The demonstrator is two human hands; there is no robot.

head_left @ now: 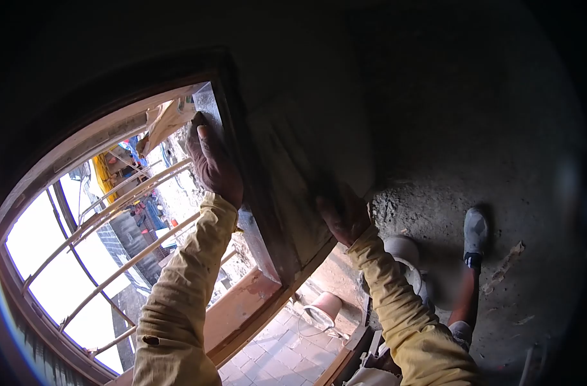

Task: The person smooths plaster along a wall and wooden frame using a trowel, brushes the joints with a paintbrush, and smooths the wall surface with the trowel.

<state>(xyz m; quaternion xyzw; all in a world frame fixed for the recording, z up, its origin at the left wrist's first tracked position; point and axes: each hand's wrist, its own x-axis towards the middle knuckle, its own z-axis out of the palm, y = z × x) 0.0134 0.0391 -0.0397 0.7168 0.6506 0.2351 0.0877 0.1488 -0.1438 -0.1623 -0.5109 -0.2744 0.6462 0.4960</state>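
My left hand (215, 164), in a yellow sleeve, is closed at the inner edge of a wooden window frame (258, 241). Its fingers are pressed together with the thumb alongside, next to a shiny strip of the frame; whether a small thing sits in them is hard to see. Lower right, my right hand (345, 215) is against a dark wall surface (300, 154), close to its lit lower edge. The thumb shows, but deep shadow hides the other fingers and anything under them.
Bars (129, 264) cross the window opening, with bright daylight and clutter beyond. Below, a pinkish bucket (325, 307) rests on paving tiles (277, 347). A pale bucket (406, 264) stands on the dark floor near a foot in a grey shoe (476, 231). Debris (504, 267) lies beside it.
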